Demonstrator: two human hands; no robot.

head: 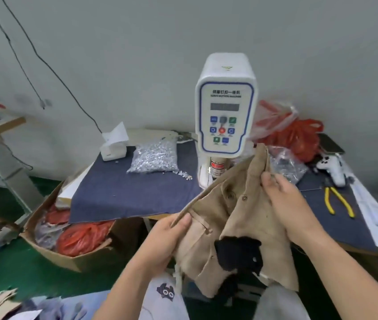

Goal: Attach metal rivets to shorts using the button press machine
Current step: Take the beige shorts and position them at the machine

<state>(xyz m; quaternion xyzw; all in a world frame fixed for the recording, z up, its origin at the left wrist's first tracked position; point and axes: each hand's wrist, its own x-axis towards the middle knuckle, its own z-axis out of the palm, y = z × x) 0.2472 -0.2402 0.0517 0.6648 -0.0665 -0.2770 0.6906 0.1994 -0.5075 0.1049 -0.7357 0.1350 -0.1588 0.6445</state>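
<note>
A pair of tan shorts (243, 215) with a black patch hangs in the air in front of the white button press machine (226, 116). My left hand (172, 234) pinches the waistband at its lower left end. My right hand (285, 199) grips the fabric near the raised upper corner. Two small metal rivets show on the shorts below the waistband. A clear bag of silvery rivets (153, 155) lies on the blue-covered table (125, 192), left of the machine, with a few loose ones beside it.
Yellow-handled pliers (338, 202) and a white controller (332, 166) lie at the table's right side. Red plastic bags (294, 135) sit behind the machine. A cardboard box (72, 248) with red bags stands on the green floor at left. A small white box (114, 146) rests at the table's back.
</note>
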